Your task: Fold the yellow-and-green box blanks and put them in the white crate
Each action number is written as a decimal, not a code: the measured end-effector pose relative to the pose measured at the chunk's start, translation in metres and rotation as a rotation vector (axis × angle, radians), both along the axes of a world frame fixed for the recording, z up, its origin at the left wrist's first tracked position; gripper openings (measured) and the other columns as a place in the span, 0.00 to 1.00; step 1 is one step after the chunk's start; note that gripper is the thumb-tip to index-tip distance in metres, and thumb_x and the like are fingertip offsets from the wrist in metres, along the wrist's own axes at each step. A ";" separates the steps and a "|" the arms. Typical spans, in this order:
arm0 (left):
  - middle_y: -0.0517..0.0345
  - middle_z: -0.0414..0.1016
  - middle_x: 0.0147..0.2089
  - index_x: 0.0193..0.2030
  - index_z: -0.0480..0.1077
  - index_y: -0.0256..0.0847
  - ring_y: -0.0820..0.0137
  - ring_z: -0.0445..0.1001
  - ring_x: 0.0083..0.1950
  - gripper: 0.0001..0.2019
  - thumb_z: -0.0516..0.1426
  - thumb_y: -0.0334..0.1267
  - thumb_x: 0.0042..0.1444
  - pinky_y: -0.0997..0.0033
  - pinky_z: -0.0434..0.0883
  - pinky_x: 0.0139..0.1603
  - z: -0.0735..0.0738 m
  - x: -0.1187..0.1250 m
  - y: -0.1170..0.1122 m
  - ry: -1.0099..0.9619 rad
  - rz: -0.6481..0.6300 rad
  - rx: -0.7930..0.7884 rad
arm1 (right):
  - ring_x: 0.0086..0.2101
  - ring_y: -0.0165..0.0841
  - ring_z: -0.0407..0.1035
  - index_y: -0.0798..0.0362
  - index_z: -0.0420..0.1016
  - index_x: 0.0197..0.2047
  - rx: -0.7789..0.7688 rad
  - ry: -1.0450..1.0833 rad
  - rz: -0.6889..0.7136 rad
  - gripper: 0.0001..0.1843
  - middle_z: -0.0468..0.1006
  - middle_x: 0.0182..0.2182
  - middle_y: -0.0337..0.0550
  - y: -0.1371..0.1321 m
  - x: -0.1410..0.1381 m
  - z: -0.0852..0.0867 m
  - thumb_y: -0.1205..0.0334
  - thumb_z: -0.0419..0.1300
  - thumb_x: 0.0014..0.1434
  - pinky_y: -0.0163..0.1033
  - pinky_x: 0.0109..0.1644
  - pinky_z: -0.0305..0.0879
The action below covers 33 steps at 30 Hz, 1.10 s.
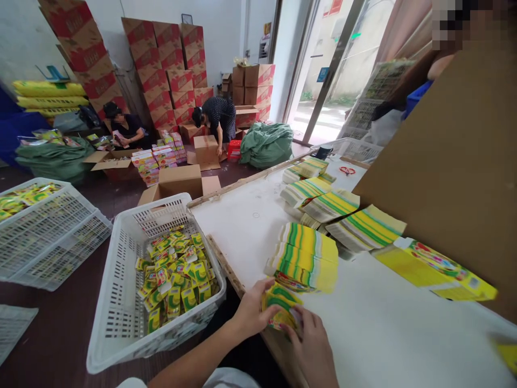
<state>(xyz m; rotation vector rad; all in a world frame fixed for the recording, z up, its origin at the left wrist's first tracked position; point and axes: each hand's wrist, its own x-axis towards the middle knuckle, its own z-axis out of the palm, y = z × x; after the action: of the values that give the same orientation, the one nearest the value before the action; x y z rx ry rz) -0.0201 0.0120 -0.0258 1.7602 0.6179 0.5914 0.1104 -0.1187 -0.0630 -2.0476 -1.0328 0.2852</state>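
Note:
My left hand [251, 310] and my right hand [310, 337] are both closed on one small yellow and green packet [279, 306] at the near edge of the white table [383, 323]. Just beyond the packet lies a fanned stack of flat yellow-green cartons [307, 256]. A white slotted basket [121, 302] to my left holds many small yellow-green sachets [175, 275].
More carton stacks [335, 207] lie further along the table, beside a large brown cardboard sheet [452, 167]. Another white basket [48, 231] stands at far left. Two people sit or bend among brown boxes [177, 180] on the floor. Red scissors [347, 170] lie far back.

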 end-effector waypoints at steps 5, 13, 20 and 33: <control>0.42 0.69 0.65 0.59 0.69 0.40 0.51 0.66 0.66 0.27 0.63 0.30 0.50 0.45 0.63 0.69 -0.006 0.000 -0.002 0.246 -0.153 0.223 | 0.48 0.49 0.74 0.53 0.79 0.45 0.024 -0.112 0.080 0.15 0.79 0.47 0.55 -0.007 -0.001 -0.014 0.57 0.57 0.58 0.54 0.54 0.71; 0.44 0.69 0.64 0.61 0.67 0.41 0.54 0.66 0.66 0.27 0.62 0.32 0.53 0.47 0.62 0.69 -0.002 -0.003 0.001 0.131 -0.085 0.183 | 0.39 0.47 0.74 0.49 0.75 0.37 -0.021 -0.053 0.041 0.08 0.79 0.35 0.49 -0.008 -0.003 -0.003 0.60 0.58 0.52 0.51 0.46 0.72; 0.43 0.66 0.65 0.64 0.62 0.41 0.55 0.64 0.68 0.28 0.61 0.40 0.58 0.47 0.61 0.69 0.000 -0.015 -0.001 -0.121 0.180 0.107 | 0.28 0.39 0.72 0.48 0.70 0.32 0.006 0.302 -0.048 0.14 0.77 0.27 0.40 -0.011 0.001 0.011 0.48 0.64 0.47 0.43 0.34 0.70; 0.46 0.82 0.42 0.51 0.77 0.35 0.57 0.80 0.45 0.29 0.64 0.56 0.50 0.58 0.73 0.51 0.031 0.020 -0.020 -0.704 0.017 -0.832 | 0.22 0.29 0.60 0.50 0.66 0.23 0.180 0.635 0.028 0.25 0.65 0.19 0.32 0.019 -0.031 0.042 0.41 0.71 0.43 0.35 0.25 0.61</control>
<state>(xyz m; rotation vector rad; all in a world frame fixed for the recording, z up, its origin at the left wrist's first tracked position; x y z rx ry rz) -0.0001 -0.0077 0.0049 0.6957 0.2988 0.7671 0.0790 -0.0993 -0.0212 -1.6147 -0.6600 0.7689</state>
